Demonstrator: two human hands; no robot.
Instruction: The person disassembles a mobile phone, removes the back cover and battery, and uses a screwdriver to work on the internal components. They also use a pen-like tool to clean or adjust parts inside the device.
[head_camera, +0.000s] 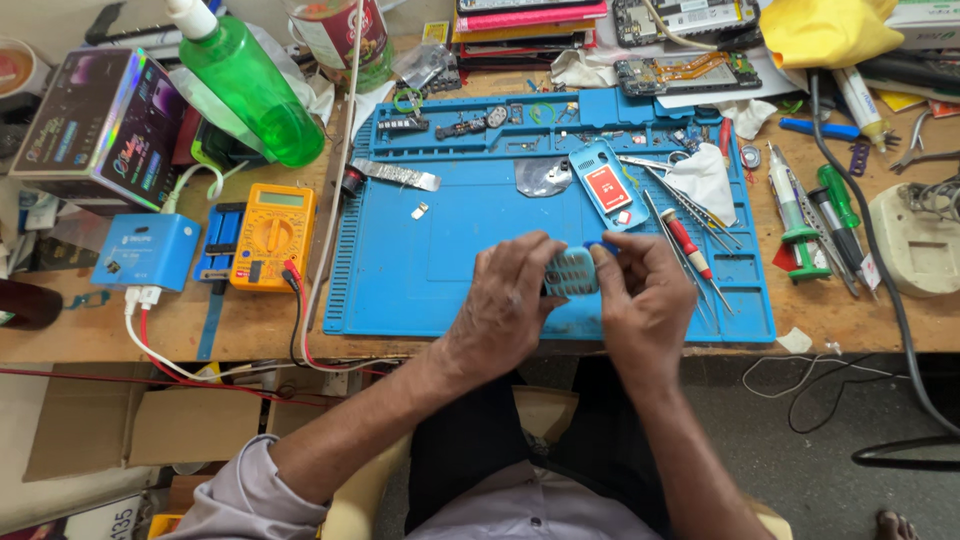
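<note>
Both hands meet over the near edge of the blue work mat (420, 270). Left hand (505, 300) has fingers curled round a small light-blue keypad phone part (571, 271), gripping its left end; right hand (645, 295) pinches the right end w/ thumb & forefinger, a blue bit at the fingertips. Just beyond the fingers lies a light-blue phone shell w/ red battery (607, 186). Right of them: red-handled screwdriver (685, 241), tweezers. Further left, yellow multimeter (273, 232); far back, green bottle (245, 75).
</note>
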